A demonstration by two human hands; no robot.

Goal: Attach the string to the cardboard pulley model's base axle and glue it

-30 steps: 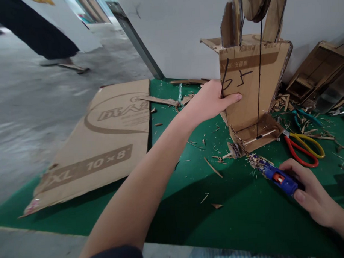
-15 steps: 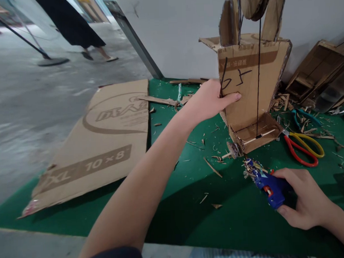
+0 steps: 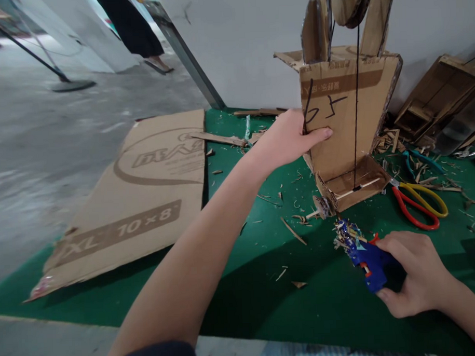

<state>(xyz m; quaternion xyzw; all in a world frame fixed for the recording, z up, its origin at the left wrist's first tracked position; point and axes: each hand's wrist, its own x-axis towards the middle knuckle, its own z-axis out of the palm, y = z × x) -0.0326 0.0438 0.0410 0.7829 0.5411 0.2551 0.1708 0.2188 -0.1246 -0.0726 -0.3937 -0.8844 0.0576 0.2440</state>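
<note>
My left hand grips the left edge of an upright cardboard model, thumb across its front face. The model has a black string running down to a small tray at its foot, and a cardboard wheel on top. My right hand is wrapped round a blue glue gun, held just above the green mat with its crusted nozzle pointing up and left toward the model's base.
A big flat cardboard sheet printed "10×8" lies on the left of the green mat. Red-and-yellow scissors lie right of the model. Cardboard scraps and boxes sit at the right. A person walks in the background.
My right hand has picked up the glue gun and turned it, nozzle swinging left toward the model's base. The person in the background has walked to the right. My left hand stays put.
</note>
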